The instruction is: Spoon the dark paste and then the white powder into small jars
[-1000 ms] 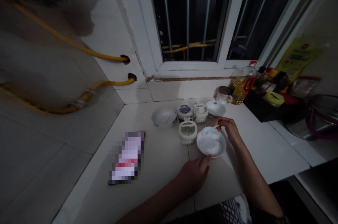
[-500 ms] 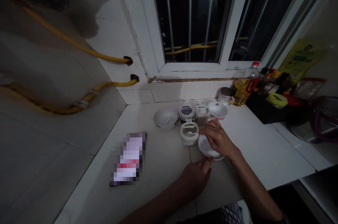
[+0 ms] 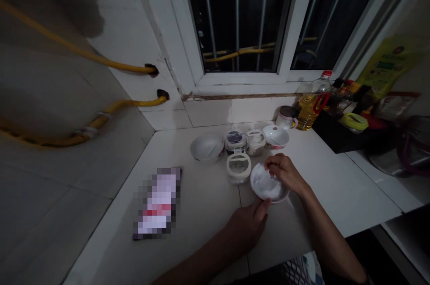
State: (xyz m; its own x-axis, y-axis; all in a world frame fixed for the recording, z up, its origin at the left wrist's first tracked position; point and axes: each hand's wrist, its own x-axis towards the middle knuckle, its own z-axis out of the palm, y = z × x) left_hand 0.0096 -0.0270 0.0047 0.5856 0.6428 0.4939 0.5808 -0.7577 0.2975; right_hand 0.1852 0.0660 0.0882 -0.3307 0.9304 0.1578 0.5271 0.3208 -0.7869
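A small bowl (image 3: 254, 191) with a pink rim holds white, powdery stuff. My left hand (image 3: 251, 222) grips its near edge, thumb along the rim. Over the bowl's far right side, my right hand (image 3: 282, 169) has its fingers curled together in a pinch; whatever they hold is hidden or too small to name. Just left of the bowl stands a clear jar with a cream-coloured lid (image 3: 238, 163), touched by neither hand. Behind it are a jar with dark contents (image 3: 235, 140) and another pale-lidded jar (image 3: 256, 139).
A white bowl (image 3: 204, 150) and a flower-patterned bowl (image 3: 276, 135) stand at the back. A phone-like slab with a blurred screen (image 3: 157, 204) lies left. Farther right are a lidded mug (image 3: 286, 118), an oil bottle (image 3: 309, 106) and a dark box (image 3: 332, 135) with condiments.
My right hand has drawn away from the cream-lidded jar, slightly right over the bowl, uncovering more white contents. My left hand stays on the rim. The view has shifted a little.
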